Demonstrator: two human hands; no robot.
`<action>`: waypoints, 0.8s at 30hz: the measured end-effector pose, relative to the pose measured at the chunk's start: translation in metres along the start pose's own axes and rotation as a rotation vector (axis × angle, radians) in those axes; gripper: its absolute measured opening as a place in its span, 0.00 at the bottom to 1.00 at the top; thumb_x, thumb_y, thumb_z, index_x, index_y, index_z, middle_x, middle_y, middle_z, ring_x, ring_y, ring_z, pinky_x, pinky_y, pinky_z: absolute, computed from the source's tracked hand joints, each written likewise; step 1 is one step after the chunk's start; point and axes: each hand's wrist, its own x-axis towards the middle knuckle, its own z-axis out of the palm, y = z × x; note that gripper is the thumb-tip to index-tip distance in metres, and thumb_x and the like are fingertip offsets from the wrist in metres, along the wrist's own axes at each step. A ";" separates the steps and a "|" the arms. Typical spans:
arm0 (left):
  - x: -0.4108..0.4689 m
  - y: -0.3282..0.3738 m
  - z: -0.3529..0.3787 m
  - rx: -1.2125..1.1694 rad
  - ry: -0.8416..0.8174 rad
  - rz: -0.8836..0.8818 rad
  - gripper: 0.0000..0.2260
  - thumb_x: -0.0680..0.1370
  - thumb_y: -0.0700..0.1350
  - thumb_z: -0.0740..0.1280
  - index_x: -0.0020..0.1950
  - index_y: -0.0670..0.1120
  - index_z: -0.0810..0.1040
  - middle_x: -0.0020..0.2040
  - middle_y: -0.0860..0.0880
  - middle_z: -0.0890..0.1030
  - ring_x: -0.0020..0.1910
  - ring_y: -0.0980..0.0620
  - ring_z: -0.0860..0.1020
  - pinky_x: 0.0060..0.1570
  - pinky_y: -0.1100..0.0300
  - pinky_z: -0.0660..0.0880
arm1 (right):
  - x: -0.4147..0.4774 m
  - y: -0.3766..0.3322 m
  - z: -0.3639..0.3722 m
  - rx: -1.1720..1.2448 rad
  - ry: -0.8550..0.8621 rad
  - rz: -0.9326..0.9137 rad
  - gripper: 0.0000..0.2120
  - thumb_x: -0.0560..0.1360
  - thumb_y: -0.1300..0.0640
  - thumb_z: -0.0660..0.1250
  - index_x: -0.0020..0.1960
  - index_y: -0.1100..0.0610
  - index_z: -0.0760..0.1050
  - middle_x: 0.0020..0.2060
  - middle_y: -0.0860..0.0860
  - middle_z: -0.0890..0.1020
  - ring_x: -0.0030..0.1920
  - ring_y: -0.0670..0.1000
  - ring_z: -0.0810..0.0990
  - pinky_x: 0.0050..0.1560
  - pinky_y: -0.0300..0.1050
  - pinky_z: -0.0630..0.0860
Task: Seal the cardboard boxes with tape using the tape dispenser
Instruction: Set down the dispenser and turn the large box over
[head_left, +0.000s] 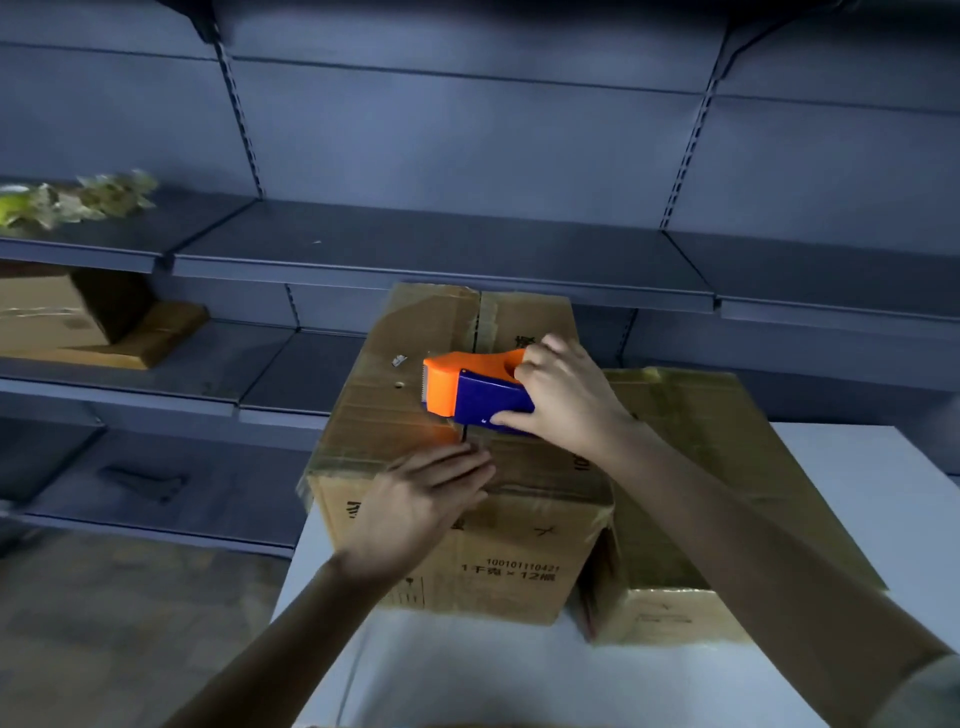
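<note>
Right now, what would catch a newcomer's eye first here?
The bright orange-and-blue plastic tape dispenser stands out, gripped by the right hand on top of the brown cardboard box. The left hand presses flat on the box's near top edge. A second cardboard box stands beside it.

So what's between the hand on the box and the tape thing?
Just bare cardboard box top, with its seam, between left hand and tape dispenser; head view.

Tape dispenser (475, 392) on near box (415, 415), second box (727, 467) right, both on table (519, 675), shelves (415, 249) behind
</note>
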 end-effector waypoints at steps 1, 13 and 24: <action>0.000 -0.002 0.000 0.006 -0.007 0.029 0.12 0.71 0.45 0.71 0.53 0.46 0.83 0.53 0.50 0.83 0.55 0.52 0.80 0.50 0.54 0.80 | -0.006 -0.001 -0.001 -0.009 0.025 0.037 0.28 0.74 0.38 0.62 0.60 0.61 0.74 0.58 0.55 0.76 0.61 0.54 0.70 0.61 0.49 0.65; -0.008 -0.015 0.014 0.054 0.080 0.143 0.13 0.74 0.47 0.65 0.54 0.44 0.82 0.55 0.48 0.82 0.56 0.53 0.79 0.58 0.55 0.74 | -0.087 -0.018 0.038 0.136 0.164 -0.316 0.22 0.70 0.51 0.69 0.64 0.49 0.74 0.63 0.47 0.77 0.64 0.50 0.74 0.58 0.46 0.77; -0.039 -0.052 -0.020 0.113 0.037 -0.055 0.17 0.77 0.50 0.60 0.57 0.41 0.81 0.57 0.46 0.81 0.57 0.48 0.79 0.54 0.49 0.78 | -0.050 -0.049 0.028 -0.011 -0.153 -0.276 0.29 0.79 0.42 0.45 0.75 0.55 0.49 0.74 0.51 0.55 0.74 0.49 0.54 0.70 0.49 0.52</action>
